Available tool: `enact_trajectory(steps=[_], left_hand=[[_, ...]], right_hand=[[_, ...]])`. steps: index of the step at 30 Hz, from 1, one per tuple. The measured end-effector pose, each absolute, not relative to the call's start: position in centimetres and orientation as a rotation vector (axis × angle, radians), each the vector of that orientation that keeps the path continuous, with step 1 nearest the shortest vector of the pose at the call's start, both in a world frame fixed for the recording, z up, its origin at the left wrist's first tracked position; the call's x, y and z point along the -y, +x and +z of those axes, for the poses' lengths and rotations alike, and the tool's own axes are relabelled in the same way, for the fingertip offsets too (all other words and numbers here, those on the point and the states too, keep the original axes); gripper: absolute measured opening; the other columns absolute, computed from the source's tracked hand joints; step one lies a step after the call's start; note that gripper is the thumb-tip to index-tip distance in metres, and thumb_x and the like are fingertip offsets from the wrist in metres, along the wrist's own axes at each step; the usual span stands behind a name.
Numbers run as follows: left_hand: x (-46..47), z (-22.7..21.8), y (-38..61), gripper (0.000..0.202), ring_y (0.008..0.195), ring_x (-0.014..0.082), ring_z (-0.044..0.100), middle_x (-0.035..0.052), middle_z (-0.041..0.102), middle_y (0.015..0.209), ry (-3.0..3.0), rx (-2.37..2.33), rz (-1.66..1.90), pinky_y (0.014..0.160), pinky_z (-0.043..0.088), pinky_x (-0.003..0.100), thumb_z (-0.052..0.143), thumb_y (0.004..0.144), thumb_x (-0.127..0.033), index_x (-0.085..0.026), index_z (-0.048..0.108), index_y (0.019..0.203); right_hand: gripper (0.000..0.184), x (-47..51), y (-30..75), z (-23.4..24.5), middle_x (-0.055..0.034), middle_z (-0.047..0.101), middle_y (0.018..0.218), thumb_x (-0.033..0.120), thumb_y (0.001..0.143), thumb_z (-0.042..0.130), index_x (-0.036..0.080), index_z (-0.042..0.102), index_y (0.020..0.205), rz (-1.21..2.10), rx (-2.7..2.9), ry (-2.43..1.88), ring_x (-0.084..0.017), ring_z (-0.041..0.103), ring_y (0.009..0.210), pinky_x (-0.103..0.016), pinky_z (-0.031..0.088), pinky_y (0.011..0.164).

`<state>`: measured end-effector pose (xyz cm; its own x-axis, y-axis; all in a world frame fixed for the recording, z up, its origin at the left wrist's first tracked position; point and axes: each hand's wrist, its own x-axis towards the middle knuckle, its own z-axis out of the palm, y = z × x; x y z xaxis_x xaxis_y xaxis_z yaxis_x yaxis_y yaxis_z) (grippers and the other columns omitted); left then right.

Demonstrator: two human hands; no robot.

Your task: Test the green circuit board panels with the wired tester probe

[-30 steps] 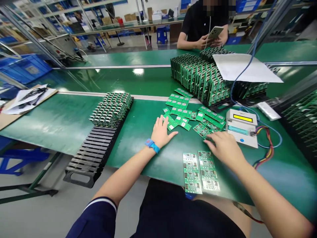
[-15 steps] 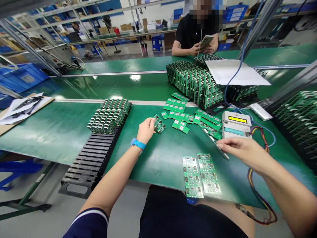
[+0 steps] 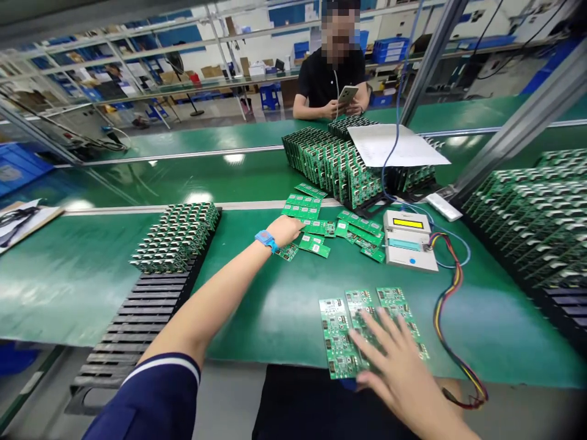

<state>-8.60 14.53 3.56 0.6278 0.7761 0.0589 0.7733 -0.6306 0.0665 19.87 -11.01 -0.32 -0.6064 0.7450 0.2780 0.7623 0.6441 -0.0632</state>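
My right hand is open, its fingers spread over three green circuit boards lying side by side near the table's front edge. The left circuit board is mostly uncovered; the others lie partly beneath my fingers. My left hand, with a blue band at the wrist, is closed among loose green boards. Its fingertips meet the edge of a board strip, and what they grip is hidden. A small board with components shows just below that hand.
A black rack partly filled with upright boards stands left. More racked boards stand at the back under a paper sheet, and others at right. A tester with a yellow display trails coloured wires. Opposite, a person holds a phone.
My right hand has laid its board beside the other two and opened over them. My left hand has moved forward and right to the loose boards. The view has turned rightward.
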Motion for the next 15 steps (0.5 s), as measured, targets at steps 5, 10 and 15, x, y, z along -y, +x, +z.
enact_trajectory(steps=[5,10,15], left_hand=[[-14.5,5.4,-9.1,0.021,0.088,0.0229,0.062,0.0125,0.067,0.088,2.801,-1.275,0.215,0.089,0.043,0.041,0.048,0.082,-0.012,-0.012,0.066,0.094],[-15.1,8.1,-9.7,0.029,0.086,0.0185,0.062,0.0091,0.067,0.099,2.573,-1.416,0.429,0.079,0.048,0.031,0.044,0.085,-0.018,-0.012,0.063,0.105],[-13.8,9.9,-11.0,0.039,0.073,0.0145,0.061,0.0099,0.067,0.097,2.36,-1.413,0.462,0.064,0.049,0.025,0.032,0.092,-0.03,-0.009,0.062,0.106]], right_hand=[[0.056,11.5,17.6,-0.8,-0.0071,0.03,0.148,0.049,0.088,0.049,0.036,0.032,0.14,-0.155,2.646,-1.298,-0.042,0.026,0.132,-0.07,0.023,0.097],[0.045,10.7,18.6,-1.9,-0.0083,0.038,0.143,0.038,0.091,0.047,0.03,0.043,0.135,-0.165,2.504,-1.445,-0.041,0.027,0.132,-0.069,0.024,0.098],[0.042,10.0,20.1,-1.7,-0.0114,0.036,0.144,0.036,0.091,0.045,0.022,0.047,0.131,-0.002,2.388,-1.389,-0.039,0.027,0.133,-0.067,0.024,0.101]])
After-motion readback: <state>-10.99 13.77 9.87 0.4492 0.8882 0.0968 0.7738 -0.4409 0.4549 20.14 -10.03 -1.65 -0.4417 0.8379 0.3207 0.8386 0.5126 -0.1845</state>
